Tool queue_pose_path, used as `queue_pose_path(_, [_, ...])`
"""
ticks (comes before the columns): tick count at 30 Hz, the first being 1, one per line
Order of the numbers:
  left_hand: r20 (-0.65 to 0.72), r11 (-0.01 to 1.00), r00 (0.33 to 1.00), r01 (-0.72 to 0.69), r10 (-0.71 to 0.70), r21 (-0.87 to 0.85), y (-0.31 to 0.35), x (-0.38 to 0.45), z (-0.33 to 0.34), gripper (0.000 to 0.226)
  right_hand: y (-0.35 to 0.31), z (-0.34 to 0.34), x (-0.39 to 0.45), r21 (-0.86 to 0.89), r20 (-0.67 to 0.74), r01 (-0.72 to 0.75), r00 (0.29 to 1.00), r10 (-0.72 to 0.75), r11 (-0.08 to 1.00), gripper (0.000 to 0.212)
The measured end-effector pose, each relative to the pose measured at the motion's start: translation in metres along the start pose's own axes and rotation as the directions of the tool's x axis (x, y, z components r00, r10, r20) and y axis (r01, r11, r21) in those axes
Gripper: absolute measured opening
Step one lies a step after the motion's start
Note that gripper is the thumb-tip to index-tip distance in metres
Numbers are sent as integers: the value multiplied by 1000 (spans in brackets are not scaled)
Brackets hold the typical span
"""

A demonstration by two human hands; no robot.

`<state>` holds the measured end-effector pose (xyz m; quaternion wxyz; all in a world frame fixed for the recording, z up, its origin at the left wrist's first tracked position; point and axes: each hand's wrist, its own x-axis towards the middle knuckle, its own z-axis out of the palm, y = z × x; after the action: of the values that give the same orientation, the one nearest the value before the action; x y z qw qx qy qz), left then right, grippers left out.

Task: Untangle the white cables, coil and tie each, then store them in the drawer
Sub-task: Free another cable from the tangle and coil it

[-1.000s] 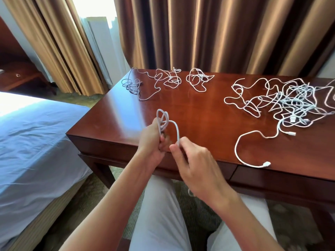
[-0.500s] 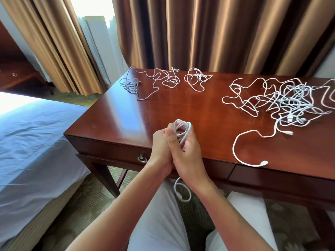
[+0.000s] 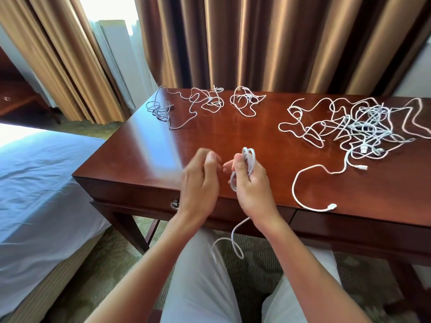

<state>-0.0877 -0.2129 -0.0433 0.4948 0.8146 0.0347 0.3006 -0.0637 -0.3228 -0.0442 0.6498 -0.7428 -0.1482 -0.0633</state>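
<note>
My right hand [image 3: 253, 183] grips a small coil of white cable [image 3: 248, 159] above the desk's front edge; the cable's loose tail [image 3: 229, 243] hangs down below the hand over my lap. My left hand [image 3: 200, 180] hovers just left of it, fingers loosely curled and blurred, holding nothing. A large tangle of white cables [image 3: 363, 127] lies on the right of the desk [image 3: 140, 155], one end trailing toward the front edge. Three smaller cable bundles [image 3: 210, 101] lie along the back. The drawer front [image 3: 135, 194] with a metal pull [image 3: 174, 204] is closed.
A bed with a blue-white sheet [image 3: 35, 183] stands to the left of the desk. Brown curtains [image 3: 256, 38] hang behind it. A second drawer front [image 3: 349, 227] sits under the right half of the desk. My legs are under the desk's front.
The coil passed from my left hand to my right. My left hand let go and moved left, apart from the right. The cable tail now hangs lower over my lap.
</note>
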Motion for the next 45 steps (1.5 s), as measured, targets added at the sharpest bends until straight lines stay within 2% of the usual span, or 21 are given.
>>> queue_pose_path(1, [1,984,986,-169,169,49,6,4,-8,28,-3,-4,-1,33,104,-26,994,23,999,30])
queue_pose_path(2, [72,938,942,-334,329,89,13,9,-16,24,-8,-7,-3,36,215,-54,976,45,998,25])
queue_pose_path(3, [188,869,871,-480,455,123,21,13,-21,26,-12,-10,-4,-4,315,-60,947,58,998,21])
queue_pose_path(5, [433,723,706,-672,560,160,26,21,-24,31,-21,-13,-6,-198,460,27,886,68,980,24])
queue_pose_path(6, [500,685,658,-710,562,164,25,24,-23,32,-24,-14,-7,-275,491,79,868,69,958,29])
queue_pose_path(7, [523,677,647,-717,556,167,24,24,-21,32,-25,-15,-8,-312,508,109,859,69,944,33])
queue_pose_path(9, [502,703,665,-696,553,148,17,24,-19,34,-25,-20,-9,-239,517,35,851,96,970,32])
queue_pose_path(11, [451,719,690,-681,567,139,6,22,-18,39,-22,-25,-11,-121,579,-85,803,140,989,21])
queue_pose_path(13, [383,785,756,-609,530,116,0,18,-15,40,-22,-29,-13,-72,615,-133,775,149,988,20])
queue_pose_path(15, [326,869,832,-491,448,60,-4,15,-12,38,-18,-31,-12,-77,614,-141,773,159,987,19])
queue_pose_path(18, [243,936,911,-351,334,27,-2,11,-7,39,-15,-35,-9,-115,578,-122,799,167,986,8])
queue_pose_path(21, [161,975,962,-217,221,-40,1,10,-3,47,-14,-36,-11,-118,560,-94,816,144,989,18])
queue_pose_path(24, [142,983,974,-170,179,-75,1,9,-1,46,-15,-36,-13,-138,542,-84,827,147,987,21])
queue_pose_path(26, [151,986,977,-133,147,-98,-1,9,-1,47,-15,-37,-12,-52,568,-261,786,244,964,27])
queue_pose_path(28, [176,988,978,-96,117,-123,-2,7,-2,46,-18,-39,-10,40,622,-476,700,351,879,39])
queue_pose_path(30, [204,990,974,-81,104,-116,1,5,-2,45,-17,-39,-10,58,649,-550,655,387,833,59])
queue_pose_path(32, [229,991,968,-75,100,-115,4,5,-2,43,-17,-39,-9,76,659,-534,661,359,842,65])
queue_pose_path(36, [206,993,976,-41,64,-115,4,7,-1,44,-15,-40,-8,131,695,-524,654,299,842,51])
queue_pose_path(41, [176,997,984,29,-16,-72,3,6,-1,47,-18,-43,-7,-28,661,-334,700,268,942,50])
queue_pose_path(45, [186,996,979,92,-88,-14,0,7,0,42,-17,-45,-8,-129,650,-293,696,304,947,46])
